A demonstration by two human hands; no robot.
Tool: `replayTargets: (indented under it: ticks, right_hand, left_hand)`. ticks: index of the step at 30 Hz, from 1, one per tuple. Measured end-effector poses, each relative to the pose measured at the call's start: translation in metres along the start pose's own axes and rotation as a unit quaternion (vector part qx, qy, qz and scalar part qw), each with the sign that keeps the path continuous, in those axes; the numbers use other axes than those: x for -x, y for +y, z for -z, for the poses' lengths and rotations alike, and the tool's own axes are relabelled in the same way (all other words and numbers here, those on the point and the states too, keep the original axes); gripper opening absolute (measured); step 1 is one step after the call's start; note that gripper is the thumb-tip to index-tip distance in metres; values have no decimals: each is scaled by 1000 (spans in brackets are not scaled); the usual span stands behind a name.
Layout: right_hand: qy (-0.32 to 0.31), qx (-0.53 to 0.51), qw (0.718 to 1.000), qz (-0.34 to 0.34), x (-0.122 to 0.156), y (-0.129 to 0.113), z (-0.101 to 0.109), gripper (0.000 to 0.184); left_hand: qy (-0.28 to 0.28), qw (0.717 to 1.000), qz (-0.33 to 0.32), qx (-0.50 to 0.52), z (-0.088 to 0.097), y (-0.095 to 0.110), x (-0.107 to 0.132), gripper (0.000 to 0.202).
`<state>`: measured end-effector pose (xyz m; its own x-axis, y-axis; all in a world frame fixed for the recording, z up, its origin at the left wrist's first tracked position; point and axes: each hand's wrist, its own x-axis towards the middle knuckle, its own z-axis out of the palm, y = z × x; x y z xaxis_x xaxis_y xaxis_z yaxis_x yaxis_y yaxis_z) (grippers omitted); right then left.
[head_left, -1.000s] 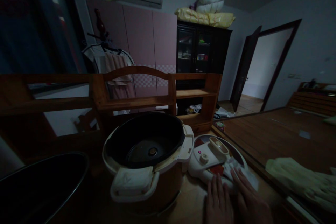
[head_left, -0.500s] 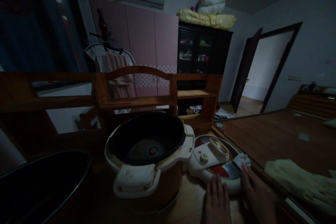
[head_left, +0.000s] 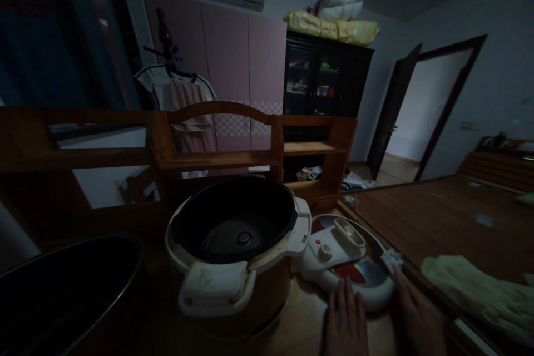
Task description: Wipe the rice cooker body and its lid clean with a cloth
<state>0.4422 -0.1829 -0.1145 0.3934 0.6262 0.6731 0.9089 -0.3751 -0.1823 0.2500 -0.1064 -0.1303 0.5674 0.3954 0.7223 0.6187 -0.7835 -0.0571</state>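
An open pressure cooker body (head_left: 233, 258) stands on the wooden tabletop, its dark inner cavity showing. Its white and red lid (head_left: 346, 264) lies flat to the right of it. My left hand (head_left: 345, 325) rests with its fingers stretched flat against the lid's near edge. My right hand (head_left: 417, 317) presses a small white cloth (head_left: 391, 260) against the lid's right rim, fingers extended over it.
A black inner pot (head_left: 62, 289) sits at the lower left. A wooden shelf rack (head_left: 233, 147) stands behind the cooker. A pale green towel (head_left: 471, 292) lies on the dark wooden surface at the right. Wardrobes and an open door are farther back.
My right hand has slid the white cloth from the lid's near side out to its right rim. My left hand has stayed on the lid's near edge.
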Motion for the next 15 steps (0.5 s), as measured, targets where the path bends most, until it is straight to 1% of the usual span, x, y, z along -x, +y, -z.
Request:
replayTargets:
  ticks: [2, 3, 6, 8, 10, 12, 14, 15]
  right_hand:
    - [-14, -5, 1000, -14, -11, 9, -5, 60]
    - [-24, -7, 1000, -5, -18, 12, -7, 61]
    - [-33, -28, 998, 51, -40, 15, -9, 61]
    - [-30, -46, 997, 58, -61, 12, -5, 57]
    - [-31, -60, 997, 33, -86, 3, 5, 51]
    - [-49, -93, 994, 27, -107, -14, 17, 49]
    - [-28, -104, 994, 11, -117, -39, 27, 48]
    - [-21, -105, 994, 12, -116, -54, 29, 48]
  left_hand:
    - [21, 1000, 9, -5, -5, 1, 1, 50]
    - [31, 999, 12, -7, -8, 2, 1, 48]
    - [54, 998, 10, -7, -15, 3, 1, 46]
    - [78, 997, 14, 6, -18, 4, 1, 45]
    - [101, 994, 24, 22, -20, 4, 1, 44]
    - [110, 993, 29, 31, -20, 4, 0, 43]
    - [118, 992, 26, 28, -17, 3, -2, 40]
    - [113, 993, 18, 21, -14, 1, -2, 39]
